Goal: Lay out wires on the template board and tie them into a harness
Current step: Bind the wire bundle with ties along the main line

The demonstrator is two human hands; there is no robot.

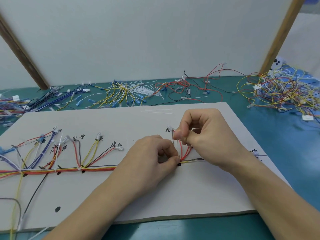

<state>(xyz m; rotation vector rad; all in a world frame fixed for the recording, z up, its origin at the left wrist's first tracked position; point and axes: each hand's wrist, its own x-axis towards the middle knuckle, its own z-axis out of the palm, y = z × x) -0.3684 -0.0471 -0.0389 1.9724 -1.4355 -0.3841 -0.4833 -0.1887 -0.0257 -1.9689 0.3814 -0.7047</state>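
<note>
A white template board point(155, 196) with handwritten labels and black dots lies in front of me. A wire harness point(69, 169) of red, yellow, blue and black wires runs along its main line, with branches fanning up to small connectors and several white ties on it. My left hand point(150, 158) pinches the bundle where red branch wires point(183, 151) split off, beside a black dot. My right hand point(202, 130) is just above, its thumb and fingers pinching a thin tie or wire end that stands up from that spot.
On the green table behind the board lie a pile of white cable ties point(143, 90), blue wires point(57, 99), yellow wires point(117, 94), red and black wires point(187, 85) and a big tangled heap point(280, 90) at the right. Two loose ties point(159, 111) lie on the board's far edge.
</note>
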